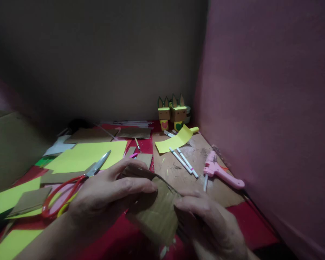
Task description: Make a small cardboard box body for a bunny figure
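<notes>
Between my two hands, low in the head view, is a brown piece of cardboard (pixel 157 213) with a bent upper edge. My left hand (pixel 111 191) grips its upper left side, thumb pressed on the face. On the right edge, the fingers of my right hand (pixel 208 220) pinch the same cardboard. Its lower end is somewhat blurred. Red-handled scissors (pixel 78 182) lie just left of my left hand, blades pointing away. A pink glue gun (pixel 222 171) rests on a cardboard mat (pixel 224 195) beyond my right hand.
Yellow paper sheets (pixel 89 153) and cardboard scraps (pixel 92 134) cover the left of the red tabletop. Several white pens (pixel 184 162) and a curled yellow strip (pixel 176 141) lie on the mat. Two small box figures with pointed ears (pixel 178 115) stand at the back. A wall (pixel 273 108) borders the right.
</notes>
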